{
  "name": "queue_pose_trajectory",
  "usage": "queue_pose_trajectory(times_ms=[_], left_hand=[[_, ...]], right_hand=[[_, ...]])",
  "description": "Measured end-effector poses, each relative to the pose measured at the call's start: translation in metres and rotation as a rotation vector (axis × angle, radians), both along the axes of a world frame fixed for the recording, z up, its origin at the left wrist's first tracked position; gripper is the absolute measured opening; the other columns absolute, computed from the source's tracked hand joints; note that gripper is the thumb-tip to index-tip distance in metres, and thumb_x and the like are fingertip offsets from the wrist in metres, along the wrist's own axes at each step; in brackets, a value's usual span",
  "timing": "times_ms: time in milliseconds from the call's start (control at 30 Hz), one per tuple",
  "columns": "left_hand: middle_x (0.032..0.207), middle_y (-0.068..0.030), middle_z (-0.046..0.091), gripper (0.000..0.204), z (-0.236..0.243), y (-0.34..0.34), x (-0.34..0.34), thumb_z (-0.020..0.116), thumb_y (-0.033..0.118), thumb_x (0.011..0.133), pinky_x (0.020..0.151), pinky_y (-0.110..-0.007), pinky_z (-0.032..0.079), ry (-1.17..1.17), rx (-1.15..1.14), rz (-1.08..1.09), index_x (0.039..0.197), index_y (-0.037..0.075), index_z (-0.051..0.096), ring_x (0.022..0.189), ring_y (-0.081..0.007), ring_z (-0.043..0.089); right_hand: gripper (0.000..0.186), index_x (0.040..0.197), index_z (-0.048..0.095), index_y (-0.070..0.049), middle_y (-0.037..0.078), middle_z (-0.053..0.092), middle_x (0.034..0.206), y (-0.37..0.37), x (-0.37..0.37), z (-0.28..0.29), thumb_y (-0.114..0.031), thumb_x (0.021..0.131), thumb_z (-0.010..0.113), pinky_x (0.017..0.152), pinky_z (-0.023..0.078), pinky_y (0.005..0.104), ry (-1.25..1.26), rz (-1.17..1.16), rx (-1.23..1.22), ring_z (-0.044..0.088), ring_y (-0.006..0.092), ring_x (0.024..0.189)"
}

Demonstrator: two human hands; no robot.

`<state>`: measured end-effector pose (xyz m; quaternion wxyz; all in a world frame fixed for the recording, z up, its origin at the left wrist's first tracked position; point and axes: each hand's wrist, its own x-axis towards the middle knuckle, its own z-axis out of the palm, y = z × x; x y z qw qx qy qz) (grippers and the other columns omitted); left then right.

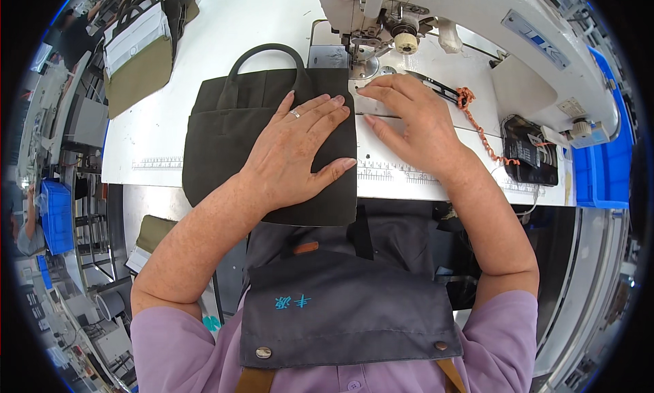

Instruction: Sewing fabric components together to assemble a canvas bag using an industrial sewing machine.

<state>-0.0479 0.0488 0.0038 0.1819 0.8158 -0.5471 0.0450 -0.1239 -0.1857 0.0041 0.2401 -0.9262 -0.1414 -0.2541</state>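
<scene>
A dark olive fabric bag panel [221, 144] with a looped handle [269, 48] lies flat on the white sewing table, its lower part hanging past the front edge. My left hand [300, 141] rests on it, palm down with the fingers spread. The panel's right edge reaches up to the needle area of the sewing machine [361, 56]. Just right of that edge hovers my right hand [412, 117], thumb and fingers apart, with nothing visible between them. Thread snips [436, 86] on a coiled orange cord [480, 124] lie beyond it.
Olive and white fabric pieces [139, 56] are piled at the far left, and another piece [155, 234] sits below the table's left edge. A black phone-like device [528, 151] lies at the right, beside a blue bin [605, 161]. A printed ruler [158, 164] runs along the front edge.
</scene>
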Motion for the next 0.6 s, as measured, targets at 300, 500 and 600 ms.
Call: queue_pose_trajectory(times_ms=[300,500,600], left_hand=[[0.148,-0.013,0.051,0.059,0.005,0.005,0.003,0.071,0.042,0.091,0.12,-0.062,0.026,0.033,0.043,-0.061,0.14,0.012,0.058,0.139,-0.0309,0.048],[0.141,-0.0085,0.056,0.044,0.014,0.004,0.011,0.073,0.03,0.09,0.119,-0.057,0.026,0.235,-0.022,-0.065,0.13,0.014,0.064,0.134,-0.0289,0.051],[0.12,-0.0042,0.065,0.029,0.014,-0.011,0.017,0.073,0.028,0.091,0.108,-0.047,0.033,0.362,-0.137,0.106,0.117,0.015,0.069,0.122,-0.0277,0.058]], right_hand=[[0.037,0.124,0.066,-0.011,0.003,0.073,0.108,0.002,0.003,0.001,-0.019,0.089,0.072,0.093,0.045,0.0425,0.065,0.048,-0.183,0.061,0.0249,0.114],[0.038,0.125,0.064,-0.011,0.004,0.073,0.107,0.002,0.004,0.002,-0.02,0.089,0.072,0.095,0.044,0.0435,0.081,0.056,-0.161,0.061,0.0263,0.114],[0.038,0.124,0.063,-0.01,0.005,0.074,0.107,0.003,0.005,0.003,-0.021,0.088,0.073,0.095,0.044,0.0432,0.084,0.056,-0.142,0.061,0.0267,0.114]])
